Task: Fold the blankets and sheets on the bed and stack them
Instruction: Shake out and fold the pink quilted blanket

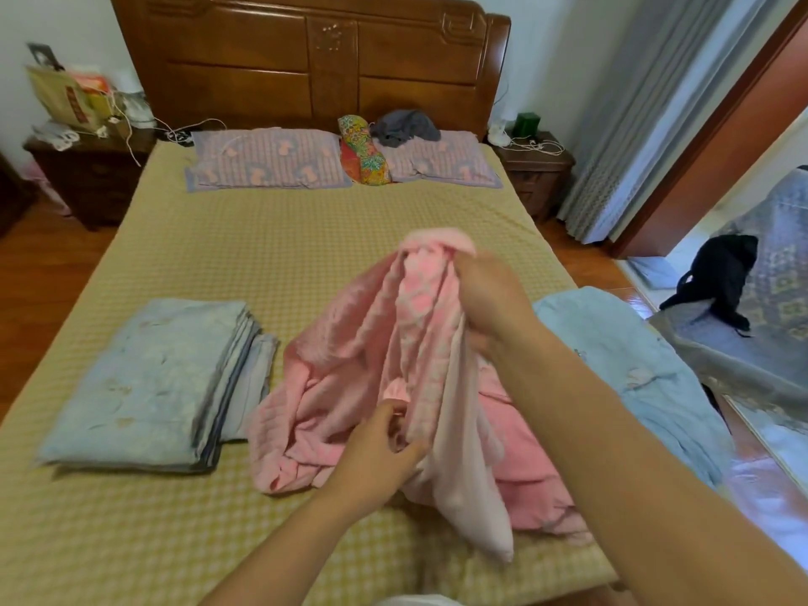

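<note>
Evidently the crumpled pink quilted blanket is being gathered mid-bed, beside the folded pale-blue quilt: bunched aloft in the right hand, its edge seemingly being pinched by the left hand. Corners are being sought; spreading is needed next.

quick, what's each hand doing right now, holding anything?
Left hand: pinching a lower edge of the pink blanket.
Right hand: fingers curled round a bunched part of the same blanket, lifted up.
</note>
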Demonstrator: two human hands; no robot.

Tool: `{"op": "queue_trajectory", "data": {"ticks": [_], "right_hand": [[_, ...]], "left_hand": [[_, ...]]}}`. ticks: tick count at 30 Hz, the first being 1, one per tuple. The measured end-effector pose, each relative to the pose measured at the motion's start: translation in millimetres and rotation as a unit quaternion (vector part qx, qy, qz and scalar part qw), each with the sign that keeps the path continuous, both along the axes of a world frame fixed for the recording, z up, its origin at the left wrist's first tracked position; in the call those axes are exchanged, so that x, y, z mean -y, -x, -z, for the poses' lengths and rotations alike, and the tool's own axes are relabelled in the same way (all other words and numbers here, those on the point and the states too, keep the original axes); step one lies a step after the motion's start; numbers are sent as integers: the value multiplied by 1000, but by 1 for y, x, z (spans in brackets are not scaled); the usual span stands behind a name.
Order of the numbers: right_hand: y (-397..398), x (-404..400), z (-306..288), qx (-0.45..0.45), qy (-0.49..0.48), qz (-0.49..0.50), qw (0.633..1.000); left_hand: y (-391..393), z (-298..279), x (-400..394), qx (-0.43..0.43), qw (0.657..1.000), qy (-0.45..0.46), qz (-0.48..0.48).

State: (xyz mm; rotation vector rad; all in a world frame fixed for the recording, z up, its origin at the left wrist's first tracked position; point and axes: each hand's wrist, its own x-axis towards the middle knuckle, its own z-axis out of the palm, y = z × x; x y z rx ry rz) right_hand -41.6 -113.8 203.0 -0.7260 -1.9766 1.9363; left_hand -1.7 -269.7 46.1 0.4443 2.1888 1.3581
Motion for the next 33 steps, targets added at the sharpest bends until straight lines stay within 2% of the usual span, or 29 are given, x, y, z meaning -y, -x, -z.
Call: {"op": "queue_trajectory", "data": {"ticks": [2,5,6,8,9,10,11,12,13,14,15,16,18,19,22,24,28,30,33], "right_hand": [[12,-5,-45,-60,-17,-12,998],[35,-15,-104,-95,-167,-17,981],[42,-19,-119,-98,-190,-18,977],[61,-32,-130,-48,-212,-85,973],[65,-37,-129,3,-252,-145,957],[63,-38,-127,47,-295,-182,937],[54,-37,-122,64,-330,-194,921],[43,-36,-112,49,-360,-169,916],[32,-34,-98,28,-368,-132,920],[12,-30,-78,5,-340,-114,934],[-9,-25,-55,-1,-298,-118,947],[-31,-14,-30,5,-247,-140,959],[-55,8,12,6,-158,-161,974],[-60,14,28,2,-127,-136,982],[-63,13,37,9,-101,-79,992],[-63,4,35,-14,-97,-71,993],[-47,9,29,-54,-152,30,987],[-37,1,33,25,-214,113,970],[-44,-48,46,146,-309,189,921]], "left_hand": [[12,-5,-4,-117,988,90,39],[30,-27,-10,-188,976,93,60],[35,-37,-11,-215,968,107,70],[47,-66,-14,-284,945,140,78],[51,-86,-15,-310,939,133,63],[54,-107,-16,-306,946,104,33],[58,-130,-16,-255,966,42,-11],[65,-146,-17,-147,986,-45,-58],[70,-160,-17,-13,987,-132,-89],[73,-169,-16,111,968,-203,-101],[75,-176,-15,194,947,-237,-96],[76,-175,-16,227,942,-232,-79],[71,-168,-22,220,957,-185,-38],[67,-163,-27,202,966,-158,-19],[61,-162,-37,106,989,-92,52],[65,-168,-39,46,993,-83,70],[56,-190,-45,12,986,-117,122],[47,-196,-50,-6,982,-158,102],[59,-197,-39,-42,981,-189,-10]]}}
